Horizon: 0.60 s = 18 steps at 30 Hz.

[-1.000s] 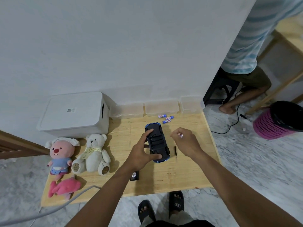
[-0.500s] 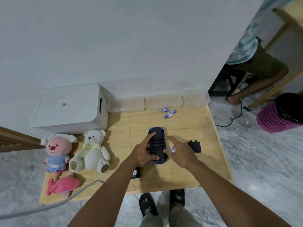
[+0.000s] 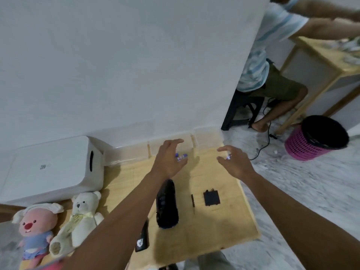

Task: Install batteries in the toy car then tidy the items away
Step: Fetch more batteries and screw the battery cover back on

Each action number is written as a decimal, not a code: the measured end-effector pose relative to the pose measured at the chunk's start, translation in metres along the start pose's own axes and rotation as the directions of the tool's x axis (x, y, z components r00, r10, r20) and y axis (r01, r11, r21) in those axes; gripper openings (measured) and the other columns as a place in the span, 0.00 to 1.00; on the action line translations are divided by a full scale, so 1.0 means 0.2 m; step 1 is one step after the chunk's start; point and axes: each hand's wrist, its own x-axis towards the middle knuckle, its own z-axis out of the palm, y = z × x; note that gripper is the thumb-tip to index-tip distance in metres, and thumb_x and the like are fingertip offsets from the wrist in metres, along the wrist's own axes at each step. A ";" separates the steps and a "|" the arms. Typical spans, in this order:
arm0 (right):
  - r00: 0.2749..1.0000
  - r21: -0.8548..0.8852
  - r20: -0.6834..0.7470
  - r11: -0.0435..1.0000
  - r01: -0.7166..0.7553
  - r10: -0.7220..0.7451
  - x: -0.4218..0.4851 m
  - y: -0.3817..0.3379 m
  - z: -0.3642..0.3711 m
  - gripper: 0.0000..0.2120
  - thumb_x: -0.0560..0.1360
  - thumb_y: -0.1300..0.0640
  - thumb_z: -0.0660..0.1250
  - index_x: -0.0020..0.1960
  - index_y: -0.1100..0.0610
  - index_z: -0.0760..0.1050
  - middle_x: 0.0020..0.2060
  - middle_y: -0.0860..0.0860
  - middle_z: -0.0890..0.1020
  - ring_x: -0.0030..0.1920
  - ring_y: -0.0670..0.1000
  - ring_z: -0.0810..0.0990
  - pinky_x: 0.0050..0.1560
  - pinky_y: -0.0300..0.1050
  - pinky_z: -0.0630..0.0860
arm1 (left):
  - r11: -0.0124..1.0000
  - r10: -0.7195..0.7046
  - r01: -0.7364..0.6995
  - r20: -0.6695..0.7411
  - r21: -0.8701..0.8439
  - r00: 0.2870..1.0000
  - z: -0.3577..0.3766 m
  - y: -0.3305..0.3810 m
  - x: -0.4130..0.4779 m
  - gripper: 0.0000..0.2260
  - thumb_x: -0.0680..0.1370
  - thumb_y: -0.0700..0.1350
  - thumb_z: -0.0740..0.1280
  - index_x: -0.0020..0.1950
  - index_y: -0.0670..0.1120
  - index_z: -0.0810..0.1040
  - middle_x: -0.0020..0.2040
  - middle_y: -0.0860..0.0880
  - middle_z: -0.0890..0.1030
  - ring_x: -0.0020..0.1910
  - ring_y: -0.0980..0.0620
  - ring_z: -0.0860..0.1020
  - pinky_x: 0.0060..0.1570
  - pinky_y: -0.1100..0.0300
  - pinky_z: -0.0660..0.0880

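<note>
Both hands are leaving the toy car (image 3: 167, 204) mid-worktop, the left hand (image 3: 169, 160) spreading open fingers over loose batteries (image 3: 181, 156) near the back edge, the right hand (image 3: 232, 162) pinching one light, slippery battery (image 3: 228, 156).

A white storage box (image 3: 48, 168) sits at the far left corner of the desk (image 3: 224, 230), against the wall. Before it, along the left edge, lie a white teddy bear (image 3: 81, 215) and, just beside it, a pink plush toy (image 3: 36, 228). Off the desk's right edge, on the marble floor, stands a pink basket (image 3: 313, 141); a seated person (image 3: 272, 75) occupies a black stool (image 3: 241, 110).
</note>
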 end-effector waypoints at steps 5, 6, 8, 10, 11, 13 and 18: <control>0.998 -0.179 0.038 0.982 0.063 -0.057 0.28 0.14 -0.09 0.26 0.76 0.49 0.72 0.72 0.41 0.70 0.43 0.49 0.79 0.49 0.52 0.79 0.51 0.48 0.78 | 0.987 0.019 -0.030 0.070 0.155 0.997 0.22 0.17 0.31 0.32 0.76 0.52 0.73 0.78 0.55 0.67 0.75 0.49 0.66 0.76 0.46 0.63 0.73 0.46 0.65; 0.997 -0.217 0.041 0.973 0.079 -0.072 0.33 0.17 -0.09 0.28 0.76 0.49 0.72 0.74 0.40 0.67 0.44 0.49 0.79 0.49 0.53 0.80 0.50 0.48 0.79 | 0.980 0.025 -0.039 0.073 0.193 0.997 0.27 0.18 0.35 0.33 0.75 0.52 0.74 0.78 0.54 0.66 0.76 0.49 0.65 0.77 0.46 0.62 0.74 0.46 0.65; 0.993 -0.290 0.043 0.949 0.121 -0.113 0.43 0.21 -0.07 0.33 0.75 0.50 0.72 0.76 0.38 0.61 0.50 0.49 0.78 0.49 0.55 0.80 0.49 0.50 0.80 | 0.964 0.038 -0.052 0.060 0.260 0.997 0.37 0.18 0.44 0.35 0.74 0.54 0.74 0.79 0.54 0.65 0.78 0.47 0.62 0.79 0.45 0.59 0.75 0.44 0.64; 0.987 -0.324 0.050 0.932 0.161 -0.154 0.51 0.24 -0.04 0.38 0.75 0.51 0.72 0.78 0.36 0.56 0.54 0.49 0.76 0.46 0.55 0.81 0.45 0.48 0.79 | 0.950 0.047 -0.054 0.030 0.308 0.998 0.45 0.16 0.51 0.37 0.74 0.59 0.74 0.80 0.54 0.64 0.80 0.46 0.60 0.80 0.44 0.56 0.76 0.44 0.62; 0.984 -0.322 0.057 0.930 0.177 -0.168 0.55 0.25 -0.03 0.39 0.75 0.51 0.72 0.78 0.36 0.55 0.56 0.48 0.75 0.45 0.54 0.81 0.43 0.46 0.77 | 0.940 0.051 -0.056 0.024 0.337 0.998 0.48 0.15 0.54 0.38 0.74 0.62 0.73 0.81 0.54 0.63 0.80 0.46 0.59 0.80 0.43 0.56 0.76 0.44 0.62; 0.980 -0.310 0.057 0.929 0.201 -0.193 0.60 0.26 0.00 0.39 0.76 0.52 0.72 0.79 0.36 0.54 0.60 0.47 0.74 0.44 0.52 0.80 0.42 0.44 0.73 | 0.912 0.054 -0.056 0.015 0.406 0.998 0.53 0.12 0.57 0.38 0.75 0.63 0.72 0.81 0.54 0.62 0.80 0.46 0.59 0.80 0.41 0.56 0.75 0.44 0.62; 0.969 -0.259 0.054 0.934 0.248 -0.242 0.62 0.24 0.05 0.39 0.75 0.50 0.72 0.79 0.36 0.55 0.77 0.44 0.64 0.46 0.46 0.83 0.51 0.47 0.78 | 0.853 0.142 -0.061 -0.119 0.518 0.983 0.62 0.06 0.58 0.35 0.74 0.55 0.72 0.79 0.53 0.67 0.76 0.44 0.67 0.74 0.39 0.66 0.69 0.42 0.69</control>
